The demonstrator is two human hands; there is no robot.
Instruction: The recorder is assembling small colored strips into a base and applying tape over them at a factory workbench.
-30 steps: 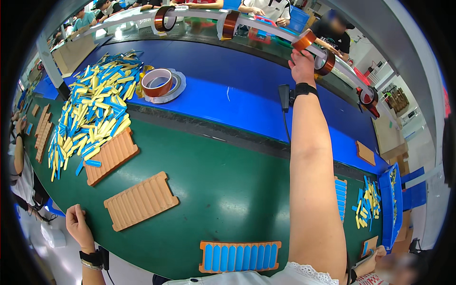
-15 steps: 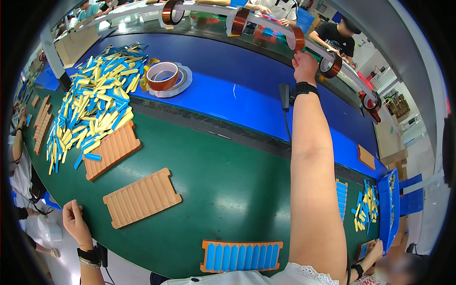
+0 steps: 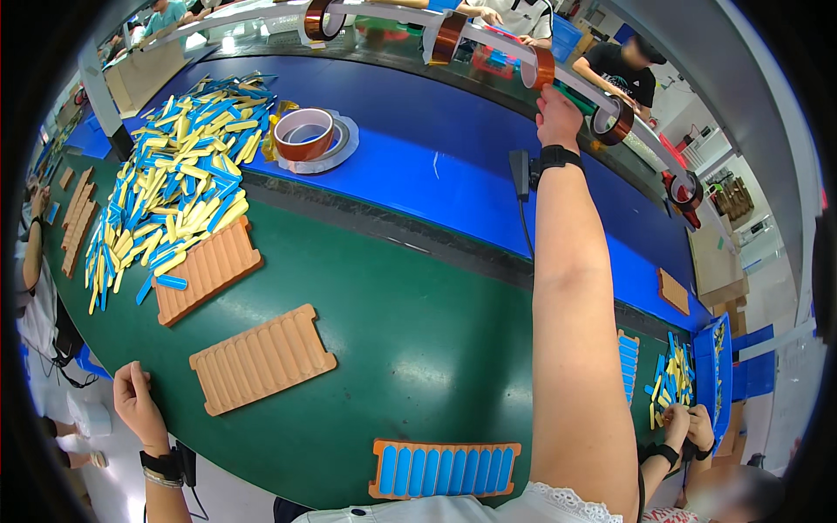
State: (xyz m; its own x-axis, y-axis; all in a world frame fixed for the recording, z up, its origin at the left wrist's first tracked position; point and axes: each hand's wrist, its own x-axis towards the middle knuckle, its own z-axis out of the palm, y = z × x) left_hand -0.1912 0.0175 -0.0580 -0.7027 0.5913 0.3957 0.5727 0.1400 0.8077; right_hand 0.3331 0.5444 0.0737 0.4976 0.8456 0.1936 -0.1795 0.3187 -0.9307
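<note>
My right arm stretches far forward. My right hand (image 3: 559, 120) has its bent fingertips against the lower edge of an amber tape roll (image 3: 542, 68) hung on the overhead rail; the tape end at the fingers is too small to see. Off the table's left front edge, my left hand (image 3: 139, 410) is held with fingers curled in and nothing visible in them. Just right of it lies a brown grooved tray (image 3: 261, 359) with bare grooves. Close to my body is a second tray (image 3: 447, 443), its grooves filled with blue strips (image 3: 425, 472).
A heap of blue and yellow strips (image 3: 187, 166) covers the far left, partly on another grooved tray (image 3: 209, 270). Large tape rolls (image 3: 303, 139) lie on the blue surface (image 3: 418, 174). More rolls hang along the rail (image 3: 497, 39). A co-worker's hands (image 3: 686, 424) are by strips at right.
My right hand has moved up slightly, its fingertips now at the roll's edge. My left hand has hardly moved. At the right, the co-worker's hands have come together over the small strip pile.
</note>
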